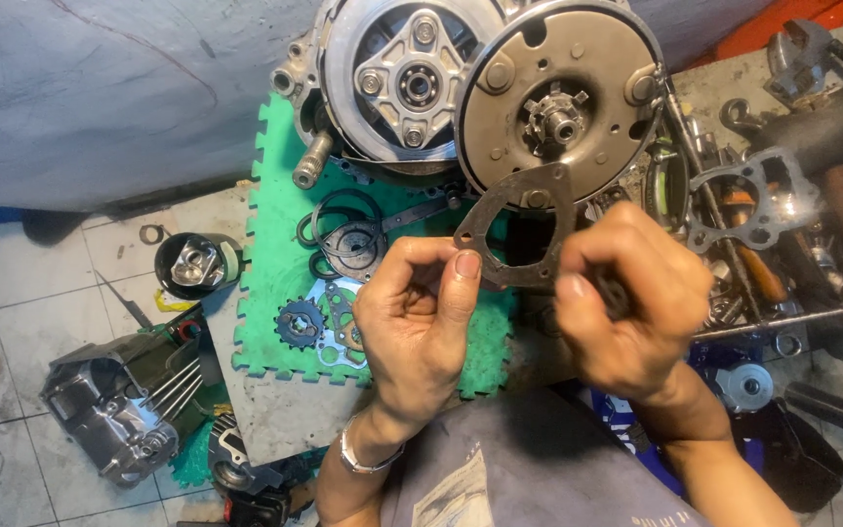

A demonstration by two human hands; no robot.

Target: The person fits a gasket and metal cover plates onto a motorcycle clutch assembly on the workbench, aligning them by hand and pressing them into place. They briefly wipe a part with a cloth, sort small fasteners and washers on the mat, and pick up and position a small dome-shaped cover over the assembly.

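Observation:
My left hand (420,317) pinches the lower left edge of a thin grey gasket (514,229) with a large central opening and small bolt holes. My right hand (631,303) is closed around a small dark tool at the gasket's lower right edge; the tool is mostly hidden by my fingers. The gasket is held up in front of an engine (461,83) that shows a silver clutch assembly (407,83) and a round brown metal plate (558,98) with a centre shaft.
A green foam mat (275,293) holds a small sprocket (301,323), rings and more gaskets. At left on the tiled floor lie an engine cover (124,410) and a black cup (197,263). Another gasket (753,200) and several tools crowd the right side.

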